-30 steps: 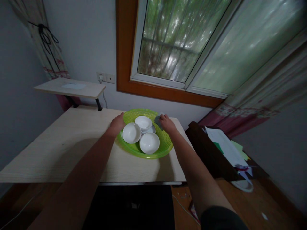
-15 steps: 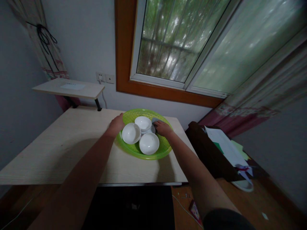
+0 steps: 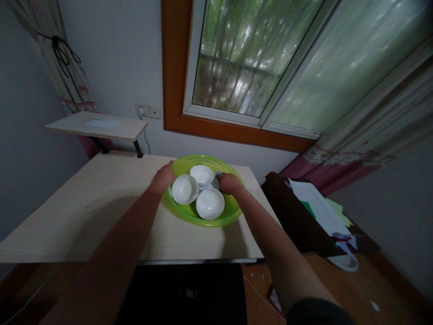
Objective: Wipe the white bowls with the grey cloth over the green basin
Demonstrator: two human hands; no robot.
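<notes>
A green plastic basin (image 3: 233, 208) rests on the pale wooden desk. In it are white bowls: one at the left (image 3: 185, 189), one at the back (image 3: 202, 174) and one at the front (image 3: 210, 204). Another white piece, partly covered, lies between them. My left hand (image 3: 164, 176) grips the basin's left rim, its thumb on the edge. Inside the right part of the basin, my right hand (image 3: 230, 183) is closed, fingers curled round a small grey cloth-like piece (image 3: 219, 174) beside the bowls. Most of that piece is hidden by the fingers.
A raised shelf (image 3: 98, 124) with a paper on it stands at the desk's (image 3: 111, 198) back left. Behind are a wall socket (image 3: 141, 109) and a window. To the right, papers (image 3: 318, 203) lie on a dark brown piece of furniture. A cable runs across the floor.
My right hand has drawn its fingers in, and less of the grey piece shows now. My left hand, the basin and the bowls stay in place.
</notes>
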